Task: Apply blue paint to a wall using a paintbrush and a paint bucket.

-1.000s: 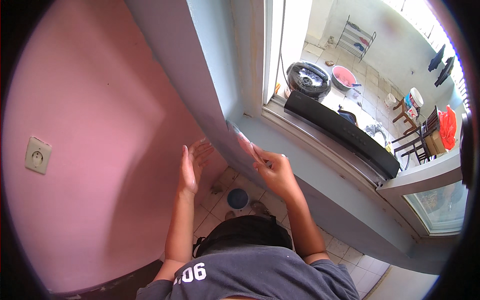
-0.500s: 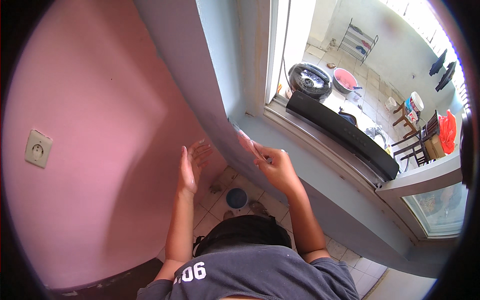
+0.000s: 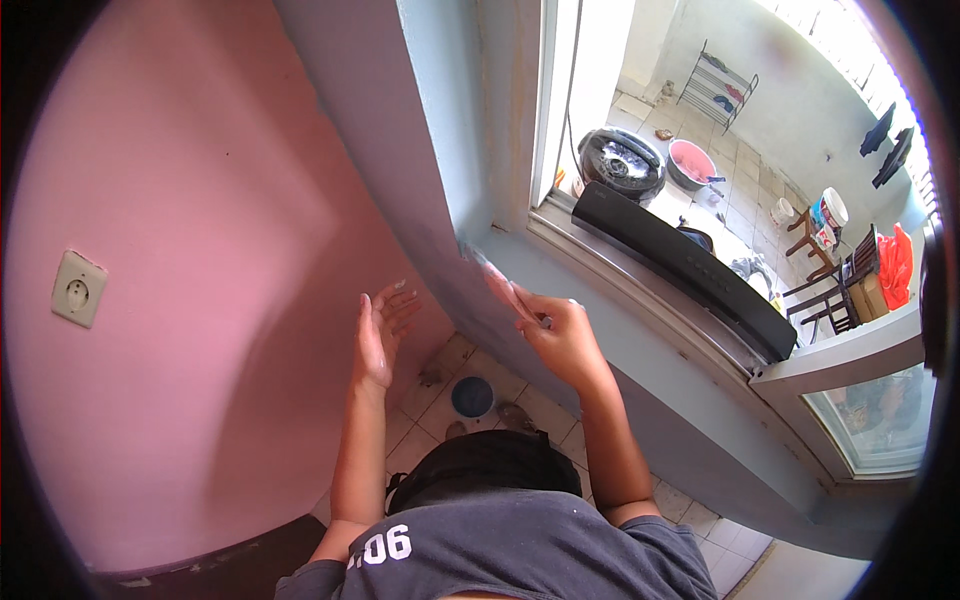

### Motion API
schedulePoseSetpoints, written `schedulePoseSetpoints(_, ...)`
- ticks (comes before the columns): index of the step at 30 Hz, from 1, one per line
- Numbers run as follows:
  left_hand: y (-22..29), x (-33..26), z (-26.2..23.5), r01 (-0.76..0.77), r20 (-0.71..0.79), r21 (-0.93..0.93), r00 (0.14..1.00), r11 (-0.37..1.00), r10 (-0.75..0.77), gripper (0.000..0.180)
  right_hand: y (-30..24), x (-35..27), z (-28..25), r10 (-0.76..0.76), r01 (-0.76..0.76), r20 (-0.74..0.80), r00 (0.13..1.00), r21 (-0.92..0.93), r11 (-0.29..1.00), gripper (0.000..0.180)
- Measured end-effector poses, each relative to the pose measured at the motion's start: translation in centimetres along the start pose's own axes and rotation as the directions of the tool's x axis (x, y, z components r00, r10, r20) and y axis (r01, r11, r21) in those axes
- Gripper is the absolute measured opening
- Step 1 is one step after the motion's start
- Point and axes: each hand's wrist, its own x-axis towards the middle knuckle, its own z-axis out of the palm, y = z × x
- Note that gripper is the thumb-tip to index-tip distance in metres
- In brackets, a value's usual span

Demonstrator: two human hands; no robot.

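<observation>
My right hand (image 3: 563, 338) is closed round the handle of a paintbrush (image 3: 503, 287) smeared with pinkish paint. The brush's bristle end touches the blue-grey wall (image 3: 420, 190) near its outer edge, below the window recess. My left hand (image 3: 382, 340) is raised beside the pink wall (image 3: 200, 180), fingers apart and holding nothing. Light paint marks show on its fingertips. Whether the left fingers touch the wall, I cannot tell.
A long black bar-shaped device (image 3: 685, 270) lies along the window sill. On the tiled floor below stands a blue bucket (image 3: 473, 397) by my feet. A socket (image 3: 78, 290) is set in the pink wall. Beyond the window are a pink-filled basin (image 3: 690, 160) and a chair (image 3: 840, 280).
My right hand and the brush have shifted slightly right and toward me, with the bristles still at the blue-grey wall. My left hand has barely moved.
</observation>
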Motion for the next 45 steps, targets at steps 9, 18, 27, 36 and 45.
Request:
schedulePoseSetpoints(9,-0.7,0.1,-0.1,0.017,0.057,-0.023,0.998,1.000,-0.016,0.065,-2.9,0.6,0.4,0.036,-0.018,-0.210,0.977,0.084,0.996,0.045)
schedulePoseSetpoints(18,-1.6,0.4,-1.3,0.005,0.041,-0.039,0.999,0.999,-0.003,0.063,-1.6,-0.3,0.4,-0.068,0.036,0.231,0.971,0.140,0.990,0.050)
schedulePoseSetpoints(27,-1.5,0.1,-1.9,0.049,-0.014,-0.040,0.999,0.998,-0.050,0.061,-1.3,-0.5,0.2,0.071,-0.067,-0.028,0.997,0.129,0.989,0.051)
schedulePoseSetpoints(36,-2.0,-0.3,-1.9,0.073,-0.025,-0.070,0.997,0.995,-0.075,0.058,-2.1,-1.0,0.7,0.162,-0.202,0.198,0.967,0.206,0.957,0.051)
schedulePoseSetpoints(45,-3.3,-0.4,-3.4,0.090,-0.086,-0.090,0.992,0.992,-0.098,0.053,-4.1,-1.9,1.2,-0.172,0.086,-0.080,0.982,-0.618,0.782,0.037)
